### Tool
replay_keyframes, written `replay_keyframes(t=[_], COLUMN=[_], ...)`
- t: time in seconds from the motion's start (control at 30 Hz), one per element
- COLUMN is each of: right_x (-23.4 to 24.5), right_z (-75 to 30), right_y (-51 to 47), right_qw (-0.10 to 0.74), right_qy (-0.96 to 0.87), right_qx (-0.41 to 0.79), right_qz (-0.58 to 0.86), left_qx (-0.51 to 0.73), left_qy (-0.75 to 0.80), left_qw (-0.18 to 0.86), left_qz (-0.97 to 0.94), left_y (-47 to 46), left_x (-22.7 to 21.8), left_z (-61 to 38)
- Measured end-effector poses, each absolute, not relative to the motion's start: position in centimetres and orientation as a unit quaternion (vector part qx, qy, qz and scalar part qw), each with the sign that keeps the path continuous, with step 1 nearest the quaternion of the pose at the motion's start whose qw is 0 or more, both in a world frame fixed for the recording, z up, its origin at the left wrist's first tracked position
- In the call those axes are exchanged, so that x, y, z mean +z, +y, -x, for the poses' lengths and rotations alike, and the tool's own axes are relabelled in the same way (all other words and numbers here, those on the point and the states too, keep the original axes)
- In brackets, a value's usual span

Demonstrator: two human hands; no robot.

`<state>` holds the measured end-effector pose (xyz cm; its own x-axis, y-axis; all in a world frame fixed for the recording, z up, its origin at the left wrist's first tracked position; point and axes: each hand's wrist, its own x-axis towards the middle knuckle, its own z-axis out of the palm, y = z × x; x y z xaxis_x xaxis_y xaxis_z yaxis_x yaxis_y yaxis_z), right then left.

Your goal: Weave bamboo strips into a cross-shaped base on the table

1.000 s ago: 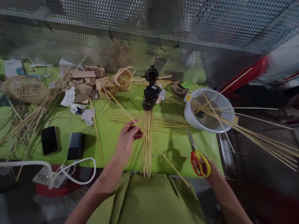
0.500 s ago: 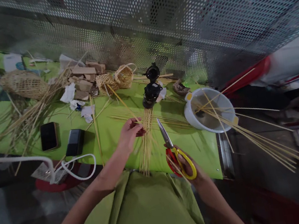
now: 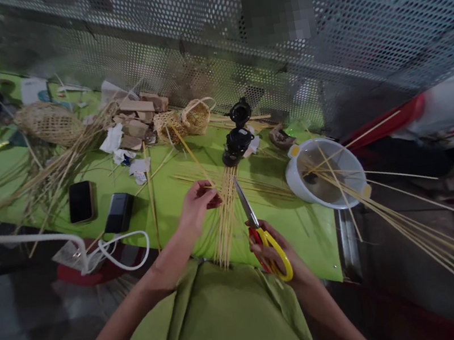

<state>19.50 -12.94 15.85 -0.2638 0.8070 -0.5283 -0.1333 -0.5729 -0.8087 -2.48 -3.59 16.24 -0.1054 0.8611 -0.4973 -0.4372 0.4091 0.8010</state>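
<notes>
My left hand (image 3: 195,207) pinches a thin cane strip (image 3: 190,154) just left of a bundle of cane strips (image 3: 226,216) lying on the green table (image 3: 299,221). My right hand (image 3: 275,251) grips scissors (image 3: 257,228) with red and yellow handles, blades closed and pointing up along the right side of the bundle. A black clamp-like object (image 3: 236,141) sits on the far end of the bundle.
A white bowl (image 3: 326,178) holding long cane strips stands at the right edge. A phone (image 3: 81,201), a power bank (image 3: 118,212) with white cable, small woven baskets (image 3: 188,120), wood blocks and loose cane lie left. Perforated metal screen behind. Green cloth covers my lap.
My right hand lifted the scissors from the table's right front edge and brought them left, up against the bundle. My left hand stayed pinching by the bundle.
</notes>
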Motion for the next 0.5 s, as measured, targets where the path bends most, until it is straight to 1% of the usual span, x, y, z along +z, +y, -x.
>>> replay_keyframes(t=[0.33,0.5], right_x=[17.1,17.7], right_z=[-21.2,-21.0], right_y=[-14.3,-15.4], right_qw=[0.235,0.228], right_qy=[-0.417,-0.425], right_qx=[0.753,0.753], right_qz=[0.451,0.447], left_qx=[0.525,0.526], left_qy=[0.523,0.53], left_qw=[0.64,0.634], left_qz=[-0.206,-0.201], left_y=[-3.5,-3.7], left_x=[16.7,16.8], left_z=[3.1,3.2])
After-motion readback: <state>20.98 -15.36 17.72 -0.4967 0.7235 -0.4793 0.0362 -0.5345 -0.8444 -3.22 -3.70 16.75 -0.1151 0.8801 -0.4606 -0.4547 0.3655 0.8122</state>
